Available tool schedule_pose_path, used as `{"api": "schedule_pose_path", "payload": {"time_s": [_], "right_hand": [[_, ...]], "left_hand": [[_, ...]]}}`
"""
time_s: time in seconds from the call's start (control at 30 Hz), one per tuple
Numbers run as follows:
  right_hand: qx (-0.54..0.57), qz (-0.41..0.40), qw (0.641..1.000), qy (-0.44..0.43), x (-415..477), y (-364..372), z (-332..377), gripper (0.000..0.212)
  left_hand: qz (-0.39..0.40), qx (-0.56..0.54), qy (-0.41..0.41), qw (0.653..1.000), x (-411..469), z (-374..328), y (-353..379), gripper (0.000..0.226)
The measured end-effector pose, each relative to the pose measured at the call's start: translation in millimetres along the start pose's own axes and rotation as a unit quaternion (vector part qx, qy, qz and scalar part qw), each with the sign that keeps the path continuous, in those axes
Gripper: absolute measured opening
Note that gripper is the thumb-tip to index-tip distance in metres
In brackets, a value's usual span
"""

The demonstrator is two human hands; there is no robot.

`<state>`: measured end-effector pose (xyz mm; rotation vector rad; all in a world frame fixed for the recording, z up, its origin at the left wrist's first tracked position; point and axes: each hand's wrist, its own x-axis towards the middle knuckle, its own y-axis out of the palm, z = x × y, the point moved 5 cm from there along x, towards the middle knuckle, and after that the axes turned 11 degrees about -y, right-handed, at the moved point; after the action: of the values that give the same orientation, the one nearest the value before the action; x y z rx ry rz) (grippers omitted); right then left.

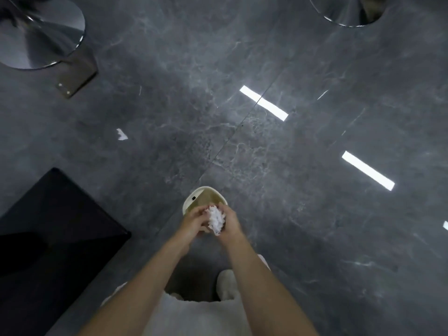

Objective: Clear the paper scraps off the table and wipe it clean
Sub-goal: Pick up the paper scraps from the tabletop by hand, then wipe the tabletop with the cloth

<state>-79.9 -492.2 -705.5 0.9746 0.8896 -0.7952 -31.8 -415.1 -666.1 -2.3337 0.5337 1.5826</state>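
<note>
Paper scraps (215,220) are bunched into a white ball low in the middle of the frame. The person holds the ball with both hands. The left hand (194,221) cups it from the left side and the right hand (231,223) cups it from the right. The fingers (201,210) of both hands are curled round the ball and press on it.

The ball hangs right over a small white bin (191,202). The bin stands on the dark grey floor (291,214) and has a brownish bag inside.

The black worktop (55,226) fills the lower left of the frame, with one corner near the person's left arm. One small white scrap (122,134) lies on the floor left of the middle, well apart from the bin.

A round shiny metal base (41,37) stands in the upper left of the frame. Part of another metal base (344,10) shows at the upper right. A white shoe (226,282) shows between the arms, near the bottom. Bright strips of light shine on the floor at the right.
</note>
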Motion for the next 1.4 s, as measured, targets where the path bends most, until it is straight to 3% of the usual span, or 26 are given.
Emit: {"api": "schedule_pose_path", "payload": {"time_s": [0.27, 0.43, 0.53, 0.83, 1.0, 1.13, 1.27, 1.33, 1.4], "right_hand": [[0.022, -0.033, 0.999, 0.027, 35.0, 19.1, -7.2, 0.037], [0.027, -0.041, 0.998, 0.049, 28.2, 21.8, -6.9, 0.072], [0.037, -0.052, 0.996, 0.056, 34.7, 16.1, -13.4, 0.090], [0.020, -0.011, 1.000, 0.015, -93.4, 30.4, 35.5, 0.058], [0.023, 0.017, 1.000, 0.003, -193.0, 46.9, 65.6, 0.054], [-0.015, 0.003, 1.000, -0.022, -276.3, 53.2, 97.9, 0.040], [-0.032, -0.019, 0.998, -0.045, -370.5, 62.6, 130.7, 0.034], [-0.089, -0.027, 0.993, -0.072, -421.0, 70.4, 146.9, 0.028], [-0.236, -0.033, 0.965, -0.108, -466.2, 78.5, 159.1, 0.023]], "left_hand": [[-0.055, 0.053, 0.002, 0.997, 36.7, -7.9, -9.1, 0.023], [-0.066, 0.129, 0.008, 0.989, 42.3, -12.3, -6.2, 0.032], [-0.073, 0.106, 0.008, 0.992, 40.9, -11.1, -8.7, 0.033], [-0.052, -0.083, -0.039, 0.994, -59.5, -15.1, -11.1, 0.026], [-0.074, 0.003, 0.034, 0.997, -157.6, -38.9, -4.0, 0.028], [-0.083, 0.059, 0.083, 0.991, -247.6, -59.4, 12.6, 0.028], [-0.094, 0.165, 0.084, 0.978, -337.2, -77.9, 27.4, 0.029], [-0.090, 0.256, 0.115, 0.956, -388.2, -90.7, 34.0, 0.035], [-0.122, 0.371, 0.180, 0.903, -443.3, -110.8, 34.4, 0.040]]}}
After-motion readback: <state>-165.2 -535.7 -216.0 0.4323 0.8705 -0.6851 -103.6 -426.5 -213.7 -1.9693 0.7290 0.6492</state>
